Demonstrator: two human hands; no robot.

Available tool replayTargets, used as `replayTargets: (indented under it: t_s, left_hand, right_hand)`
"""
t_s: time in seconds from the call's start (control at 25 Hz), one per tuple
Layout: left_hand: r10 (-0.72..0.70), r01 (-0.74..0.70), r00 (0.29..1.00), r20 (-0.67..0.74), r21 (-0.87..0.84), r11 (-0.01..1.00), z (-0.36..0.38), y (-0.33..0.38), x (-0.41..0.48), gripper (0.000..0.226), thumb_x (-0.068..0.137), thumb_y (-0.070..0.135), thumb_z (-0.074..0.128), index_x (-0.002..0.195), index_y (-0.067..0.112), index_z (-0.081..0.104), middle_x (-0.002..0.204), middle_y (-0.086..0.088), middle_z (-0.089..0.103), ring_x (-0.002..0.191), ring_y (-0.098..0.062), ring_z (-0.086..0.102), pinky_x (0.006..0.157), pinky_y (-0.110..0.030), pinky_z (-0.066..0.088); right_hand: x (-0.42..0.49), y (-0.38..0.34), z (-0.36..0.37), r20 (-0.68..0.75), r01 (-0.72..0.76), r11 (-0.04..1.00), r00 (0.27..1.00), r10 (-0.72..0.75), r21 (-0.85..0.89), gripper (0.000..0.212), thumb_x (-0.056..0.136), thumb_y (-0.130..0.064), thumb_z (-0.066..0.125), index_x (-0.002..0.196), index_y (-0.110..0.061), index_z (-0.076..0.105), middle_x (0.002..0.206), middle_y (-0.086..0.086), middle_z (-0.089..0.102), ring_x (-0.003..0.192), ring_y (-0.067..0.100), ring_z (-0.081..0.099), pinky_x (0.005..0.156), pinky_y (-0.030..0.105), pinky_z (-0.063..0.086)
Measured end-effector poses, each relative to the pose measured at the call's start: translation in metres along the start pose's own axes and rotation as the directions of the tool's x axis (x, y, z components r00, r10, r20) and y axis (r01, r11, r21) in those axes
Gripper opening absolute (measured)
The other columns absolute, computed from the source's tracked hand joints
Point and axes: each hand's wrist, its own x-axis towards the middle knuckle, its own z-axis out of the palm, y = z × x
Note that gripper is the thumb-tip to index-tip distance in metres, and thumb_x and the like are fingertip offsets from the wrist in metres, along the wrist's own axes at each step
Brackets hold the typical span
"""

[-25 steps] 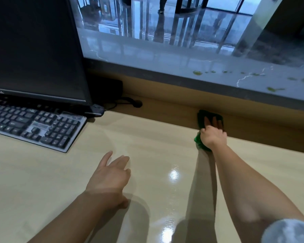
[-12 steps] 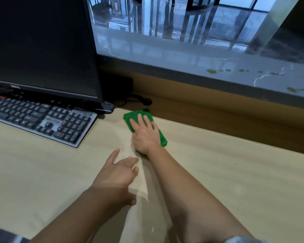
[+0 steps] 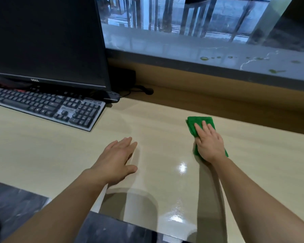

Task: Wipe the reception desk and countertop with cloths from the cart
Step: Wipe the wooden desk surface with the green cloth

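Observation:
A folded green cloth (image 3: 197, 122) lies flat on the light wooden reception desk (image 3: 42, 149), right of centre. My right hand (image 3: 209, 142) presses on it with straight fingers and covers its near half. My left hand (image 3: 118, 158) rests flat on the bare desk to the left, fingers straight, holding nothing. Behind the desk runs the raised grey marble countertop (image 3: 165, 48), with several small greenish spots (image 3: 204, 58) at the right.
A black monitor (image 3: 42, 41) stands at the back left with a dark keyboard (image 3: 47, 106) in front of it. A black box and cable (image 3: 144, 91) sit behind the monitor. The desk's near edge (image 3: 112, 217) drops to a dark floor.
My right hand slid the cloth from the desk's back right to beside the keyboard, then back right to the middle. My left hand stayed flat on the desk.

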Motion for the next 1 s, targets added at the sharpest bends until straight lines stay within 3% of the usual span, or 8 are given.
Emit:
replayTargets:
  t_s: [0.08, 0.16, 0.44, 0.64, 0.8, 0.88, 1.0]
  left_hand:
    - [-0.001, 0.001, 1.0, 0.006, 0.003, 1.0, 0.006, -0.006, -0.012, 0.075, 0.095, 0.043, 0.05, 0.154, 0.025, 0.008, 0.162, 0.003, -0.001, 0.148, -0.009, -0.004, 0.119, -0.028, -0.001]
    - [-0.006, 0.006, 1.0, 0.014, 0.013, 1.0, 0.012, -0.012, -0.024, 0.07, 0.099, 0.042, 0.043, 0.154, 0.025, 0.003, 0.161, 0.003, -0.005, 0.148, -0.01, -0.007, 0.119, -0.029, 0.001]
    - [-0.06, 0.061, 0.998, -0.029, 0.015, 0.998, 0.02, -0.024, -0.057, 0.06, 0.102, 0.03, 0.033, 0.154, 0.024, 0.003, 0.161, 0.002, -0.003, 0.148, -0.012, -0.004, 0.119, -0.032, 0.004]
    - [-0.076, 0.077, 0.997, -0.02, 0.057, 0.995, 0.022, -0.014, -0.065, 0.057, 0.102, 0.025, 0.03, 0.154, 0.022, 0.007, 0.162, 0.0, 0.001, 0.149, -0.014, 0.0, 0.118, -0.035, 0.006]
    - [-0.023, 0.022, 1.0, 0.007, 0.072, 0.997, 0.029, 0.013, -0.061, 0.056, 0.103, 0.024, 0.029, 0.154, 0.021, 0.007, 0.162, 0.0, 0.001, 0.149, -0.015, 0.0, 0.118, -0.035, 0.006]
    - [0.005, -0.007, 1.0, 0.018, 0.079, 0.997, 0.033, 0.028, -0.058, 0.055, 0.103, 0.023, 0.029, 0.154, 0.021, 0.008, 0.162, 0.0, 0.001, 0.149, -0.015, 0.001, 0.119, -0.035, 0.005]
    - [0.052, -0.056, 0.998, 0.042, 0.098, 0.994, 0.037, 0.05, -0.055, 0.055, 0.103, 0.022, 0.029, 0.154, 0.022, 0.006, 0.162, 0.001, 0.0, 0.149, -0.014, 0.0, 0.119, -0.034, 0.005]
  right_hand:
    - [-0.006, -0.021, 0.004, 0.017, -0.084, 0.994, 0.996, 0.084, 0.064, 0.057, 0.102, -0.026, 0.029, 0.155, -0.03, 0.007, 0.164, 0.001, -0.003, 0.151, 0.021, -0.002, 0.12, 0.042, 0.008]
    - [-0.017, -0.057, 0.012, 0.039, -0.075, 0.992, 0.997, 0.071, 0.103, 0.061, 0.1, -0.023, 0.032, 0.156, -0.029, 0.006, 0.164, 0.003, -0.006, 0.151, 0.022, -0.004, 0.121, 0.044, 0.008]
    - [-0.113, -0.184, 0.058, 0.062, 0.191, 0.972, 0.978, -0.2, 0.138, 0.068, 0.098, -0.022, 0.037, 0.156, -0.028, 0.002, 0.163, 0.004, -0.013, 0.15, 0.023, -0.011, 0.12, 0.045, -0.001]
    - [-0.154, -0.167, 0.074, 0.026, 0.338, 0.938, 0.94, -0.341, 0.075, 0.066, 0.098, -0.024, 0.037, 0.156, -0.027, 0.005, 0.163, 0.004, -0.011, 0.15, 0.021, -0.008, 0.119, 0.041, 0.001]
    - [-0.166, -0.091, 0.071, -0.061, 0.219, 0.974, 0.975, -0.216, 0.055, 0.064, 0.094, -0.027, 0.03, 0.155, -0.027, 0.012, 0.164, 0.005, -0.001, 0.151, 0.022, 0.001, 0.118, 0.041, 0.011]
    - [-0.173, -0.046, 0.067, -0.122, 0.086, 0.996, 0.989, -0.081, 0.039, 0.066, 0.089, -0.031, 0.024, 0.154, -0.027, 0.018, 0.163, 0.006, 0.007, 0.15, 0.023, 0.008, 0.114, 0.04, 0.018]
    - [-0.183, 0.026, 0.058, -0.168, -0.138, 0.99, 0.976, 0.14, 0.024, 0.058, 0.098, -0.031, 0.025, 0.155, -0.028, 0.015, 0.163, 0.004, 0.006, 0.15, 0.021, 0.007, 0.114, 0.038, 0.018]
